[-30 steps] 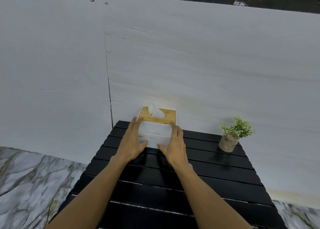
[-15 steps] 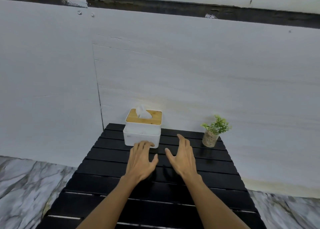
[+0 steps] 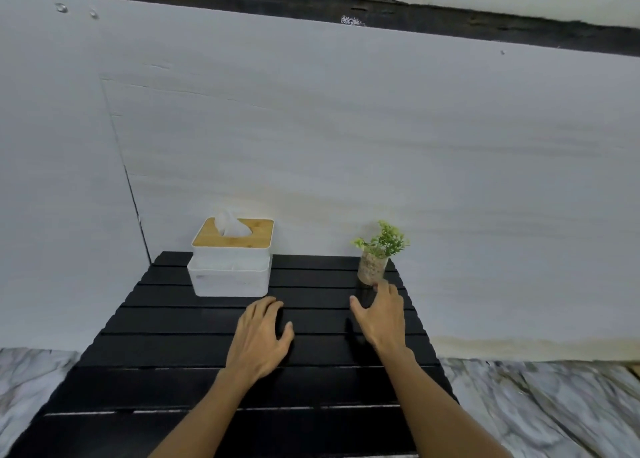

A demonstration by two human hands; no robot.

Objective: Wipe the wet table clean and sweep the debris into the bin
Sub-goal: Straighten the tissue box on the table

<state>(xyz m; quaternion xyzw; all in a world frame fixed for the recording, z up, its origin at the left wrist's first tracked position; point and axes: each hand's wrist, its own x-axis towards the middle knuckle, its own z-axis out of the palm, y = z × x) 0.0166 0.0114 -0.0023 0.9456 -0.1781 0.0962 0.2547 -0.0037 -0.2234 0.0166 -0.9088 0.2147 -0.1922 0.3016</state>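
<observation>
A black slatted table (image 3: 180, 346) stands against a white wall. At its back left sits a white tissue box (image 3: 230, 274) with a wooden lid and a tissue poking out. My left hand (image 3: 259, 339) hovers over the table's middle, fingers apart, holding nothing. My right hand (image 3: 382, 315) is stretched toward the back right, fingers spread, its fingertips just at the base of a small potted plant (image 3: 375, 255). No bin, cloth or debris is in view.
The white wall (image 3: 346, 145) rises directly behind the table. Marble-patterned floor (image 3: 540, 405) shows on both sides of the table. The plant stands near the table's back right corner.
Both hands have let go of the tissue box and drawn back from it. My right hand has swung right to the plant; the left has pulled back over the table's middle.
</observation>
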